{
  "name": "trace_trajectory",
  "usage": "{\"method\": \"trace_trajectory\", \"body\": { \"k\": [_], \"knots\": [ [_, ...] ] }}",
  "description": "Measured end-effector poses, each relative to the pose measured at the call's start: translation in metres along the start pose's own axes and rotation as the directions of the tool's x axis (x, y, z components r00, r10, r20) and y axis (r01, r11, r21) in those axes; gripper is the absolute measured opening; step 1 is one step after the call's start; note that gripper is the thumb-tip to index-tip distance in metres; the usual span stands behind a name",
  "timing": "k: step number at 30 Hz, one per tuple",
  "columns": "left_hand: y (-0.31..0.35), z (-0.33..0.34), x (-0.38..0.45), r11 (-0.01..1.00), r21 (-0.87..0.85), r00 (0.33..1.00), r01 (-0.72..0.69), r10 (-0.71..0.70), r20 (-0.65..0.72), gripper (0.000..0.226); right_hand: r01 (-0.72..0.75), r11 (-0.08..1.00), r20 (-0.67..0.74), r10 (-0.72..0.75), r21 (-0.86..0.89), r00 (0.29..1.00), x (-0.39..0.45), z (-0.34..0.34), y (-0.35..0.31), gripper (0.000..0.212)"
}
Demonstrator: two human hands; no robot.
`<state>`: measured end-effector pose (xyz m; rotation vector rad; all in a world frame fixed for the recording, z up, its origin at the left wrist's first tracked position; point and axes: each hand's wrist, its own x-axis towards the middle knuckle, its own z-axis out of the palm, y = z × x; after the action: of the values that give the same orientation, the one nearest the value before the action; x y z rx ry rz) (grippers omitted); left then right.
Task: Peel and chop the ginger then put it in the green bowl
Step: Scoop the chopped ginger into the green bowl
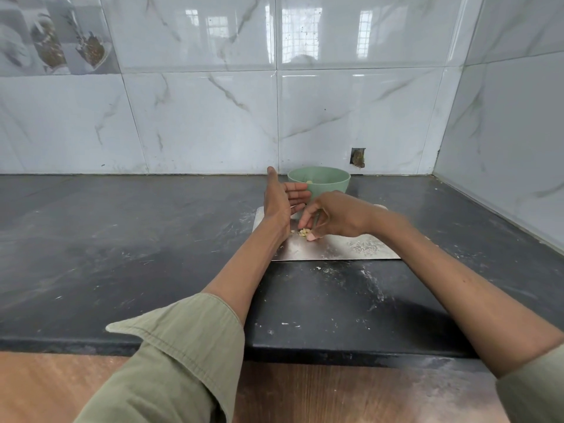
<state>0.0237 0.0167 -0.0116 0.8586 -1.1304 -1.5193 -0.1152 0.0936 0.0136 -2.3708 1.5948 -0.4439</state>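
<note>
A small heap of chopped ginger [302, 232] lies on a steel cutting board [341, 248] on the black counter. My left hand [282, 199] stands on edge just left of the heap, fingers straight, palm facing right. My right hand [334, 213] reaches down from the right, its fingertips curled onto the ginger pieces. The green bowl [323, 180] stands right behind the board, against the wall, with a few pale pieces showing inside. Part of the board is hidden under my hands.
The black counter [122, 239] runs wide to the left and right, with tiled walls at the back and on the right. A small hole in the tile [357, 157] sits behind the bowl. Pale scraps dot the counter near its front edge [290, 323].
</note>
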Motion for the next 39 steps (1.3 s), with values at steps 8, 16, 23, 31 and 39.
{"method": "trace_trajectory", "body": {
  "k": [8,16,23,31,39],
  "knots": [
    [-0.001,0.0,0.002,0.999,-0.051,1.0,-0.014,0.014,-0.017,0.09,0.12,0.99,-0.147,-0.13,-0.077,0.981,0.007,0.02,-0.013,0.011],
    [-0.002,0.0,0.002,0.999,-0.051,1.0,-0.013,0.012,-0.026,0.09,0.118,0.991,-0.169,-0.128,-0.064,0.977,0.01,0.021,-0.012,0.007],
    [0.0,0.0,0.001,0.999,-0.039,1.0,-0.01,0.009,-0.03,0.09,0.079,0.995,-0.188,-0.087,-0.053,0.978,0.009,0.018,-0.018,0.012],
    [0.002,0.001,-0.003,0.999,-0.022,0.999,-0.024,0.024,-0.027,0.089,0.038,0.999,-0.172,-0.044,-0.036,0.984,0.005,0.012,-0.014,0.012],
    [0.002,0.002,-0.004,1.0,-0.02,1.0,-0.023,0.022,-0.013,0.088,-0.019,0.836,-0.248,0.184,0.549,0.951,-0.006,-0.025,0.004,0.017]
  ]
}}
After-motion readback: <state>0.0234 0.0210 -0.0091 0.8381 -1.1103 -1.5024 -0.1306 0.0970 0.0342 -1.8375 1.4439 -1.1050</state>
